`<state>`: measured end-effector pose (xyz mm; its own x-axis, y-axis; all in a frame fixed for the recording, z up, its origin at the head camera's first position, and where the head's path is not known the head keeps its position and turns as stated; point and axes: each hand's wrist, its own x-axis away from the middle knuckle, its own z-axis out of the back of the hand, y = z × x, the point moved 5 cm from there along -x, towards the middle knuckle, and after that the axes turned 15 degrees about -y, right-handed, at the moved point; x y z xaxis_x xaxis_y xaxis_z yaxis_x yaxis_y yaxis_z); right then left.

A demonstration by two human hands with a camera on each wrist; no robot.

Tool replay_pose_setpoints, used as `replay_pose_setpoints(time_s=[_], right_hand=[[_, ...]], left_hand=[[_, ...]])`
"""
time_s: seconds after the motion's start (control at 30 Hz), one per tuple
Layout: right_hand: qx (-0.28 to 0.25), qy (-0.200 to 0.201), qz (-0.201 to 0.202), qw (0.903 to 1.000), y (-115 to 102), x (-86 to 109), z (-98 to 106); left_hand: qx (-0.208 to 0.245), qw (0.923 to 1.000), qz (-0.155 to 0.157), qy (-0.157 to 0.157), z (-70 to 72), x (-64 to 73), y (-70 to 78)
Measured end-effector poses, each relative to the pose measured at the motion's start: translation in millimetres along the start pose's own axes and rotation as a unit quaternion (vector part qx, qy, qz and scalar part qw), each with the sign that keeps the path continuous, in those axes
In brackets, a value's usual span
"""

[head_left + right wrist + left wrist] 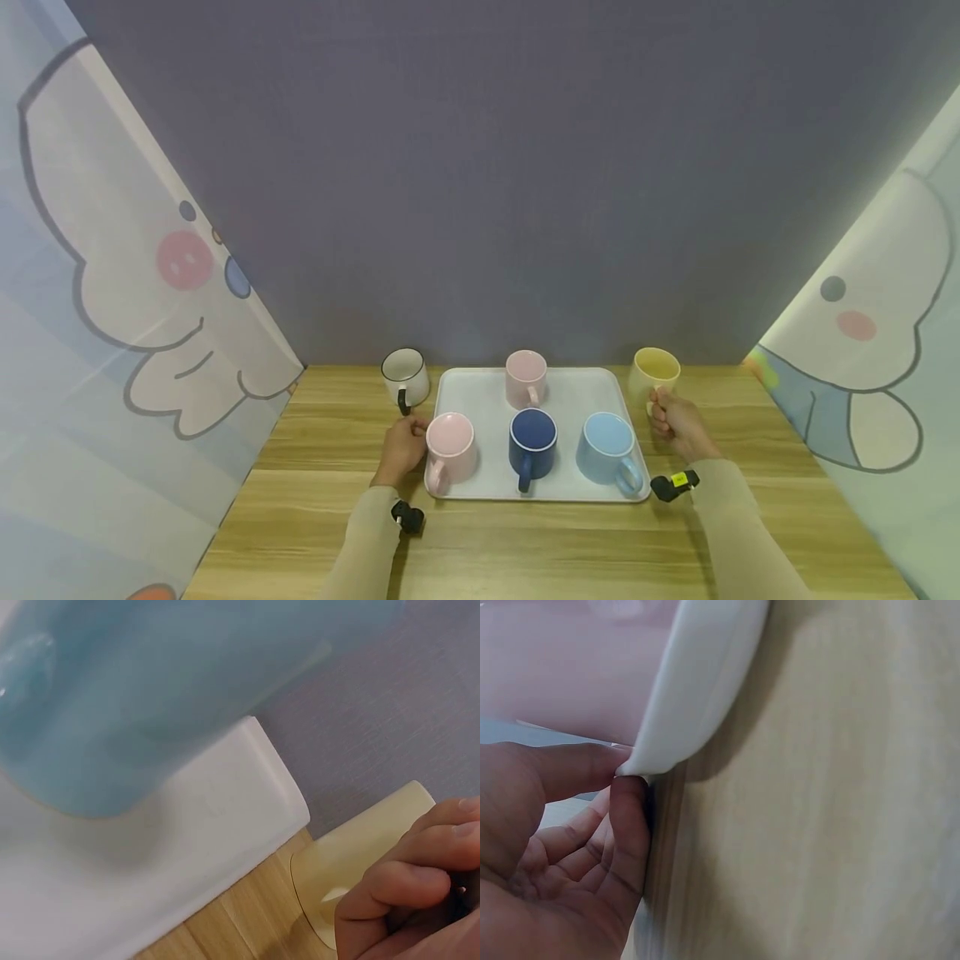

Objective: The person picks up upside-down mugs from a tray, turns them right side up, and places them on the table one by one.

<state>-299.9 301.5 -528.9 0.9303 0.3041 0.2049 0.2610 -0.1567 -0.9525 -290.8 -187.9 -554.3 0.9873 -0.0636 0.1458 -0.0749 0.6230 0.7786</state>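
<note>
In the head view my left hand (401,452) is at the left edge of a white tray (472,392). The left wrist view shows its thumb and index finger pinching the tray's rim (697,682), beside a pink mug (452,457). On the far right, my right hand (681,423) grips a yellow mug (643,383) by its handle; the mug stands just outside the tray's right edge. On the tray are also a second pink mug (525,385) at the back, a navy mug (532,450) in the front middle and a light blue mug (603,454) at the front right.
A white mug (400,382) with a dark rim and black handle stands on the wooden table (525,550), left of the tray. Behind the table rises a grey wall (495,208). Cartoon-printed sheets (120,367) flank both sides.
</note>
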Motion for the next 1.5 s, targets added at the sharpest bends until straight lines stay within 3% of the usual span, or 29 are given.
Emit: replay_pose_setpoints(time_s=[0.57, 0.8, 0.93, 1.0, 1.07, 1.27, 1.5], right_hand=[[0.026, 0.025, -0.008, 0.9993, -5, 1.1, 3], [0.037, 0.106, -0.028, 0.9933, -11, 12.3, -1], [0.091, 0.156, 0.002, 0.9836, -24, 15.9, -9], [0.124, 0.162, 0.022, 0.9787, -35, 16.2, -18], [0.156, 0.152, 0.035, 0.9753, -49, 15.3, -32], [0.234, 0.072, 0.044, 0.9687, -87, 5.1, -87], [0.307, 0.022, 0.046, 0.9503, -92, -24.2, -134]], left_hand=[[0.008, 0.9999, -0.007, 0.005, 0.2, -0.7, 0.8], [0.014, 0.9999, 0.006, -0.006, -0.1, 0.5, -2.7], [0.018, 0.9998, 0.009, -0.006, 1.0, 0.6, -2.5], [0.018, 0.9998, 0.008, -0.007, 1.2, 0.1, -2.3], [0.018, 0.9998, 0.008, -0.007, 1.3, -0.6, -2.4], [0.013, 0.9999, 0.008, -0.005, 1.7, -0.7, -2.4], [0.007, 1.0, 0.004, -0.003, 0.9, 0.9, 0.2]])
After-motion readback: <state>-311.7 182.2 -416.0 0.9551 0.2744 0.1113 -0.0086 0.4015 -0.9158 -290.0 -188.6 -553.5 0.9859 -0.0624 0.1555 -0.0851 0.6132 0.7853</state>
